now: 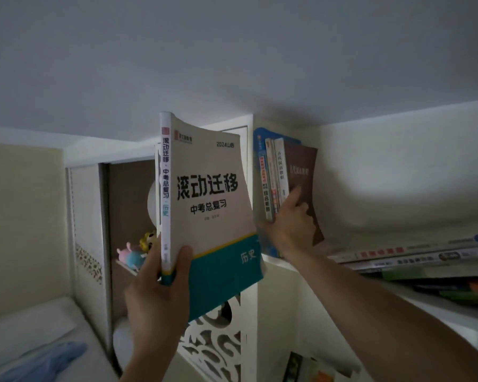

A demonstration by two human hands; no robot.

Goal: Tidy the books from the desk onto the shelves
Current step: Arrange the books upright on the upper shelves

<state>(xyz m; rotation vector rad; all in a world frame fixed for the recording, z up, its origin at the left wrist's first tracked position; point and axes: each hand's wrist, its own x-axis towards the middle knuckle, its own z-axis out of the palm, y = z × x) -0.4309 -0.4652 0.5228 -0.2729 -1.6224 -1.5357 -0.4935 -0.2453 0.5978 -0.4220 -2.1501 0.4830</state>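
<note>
**One book raised in your left hand, right hand at the shelved row**

The cream and teal book (210,205) stands upright in the middle of the frame, spine toward the left, its front cover facing you with large black characters and a teal band across the bottom. Your left hand (158,293) grips it at the lower spine corner: the thumb lies on the front cover and the fingers wrap behind, closed firmly on the book. It is in the air, just left of the shelf, not touching it.

Right of centre, your right hand (290,224) reaches up to a row of upright books (272,177) on the top shelf (282,264). The fingers are extended, pressing against the brown book (301,172) at the right end of the row, which leans a little; the thumb sits low by the bottoms of the books on its left. Whether any finger hooks behind the brown cover cannot be told.

Further right, a stack of books (414,260) lies flat on the same shelf. At lower centre a white fretwork panel (213,343) forms the shelf's side. Centre left, soft toys (134,250) sit in a brown alcove, and a blue cloth (47,359) lies at the lower left corner.
</note>
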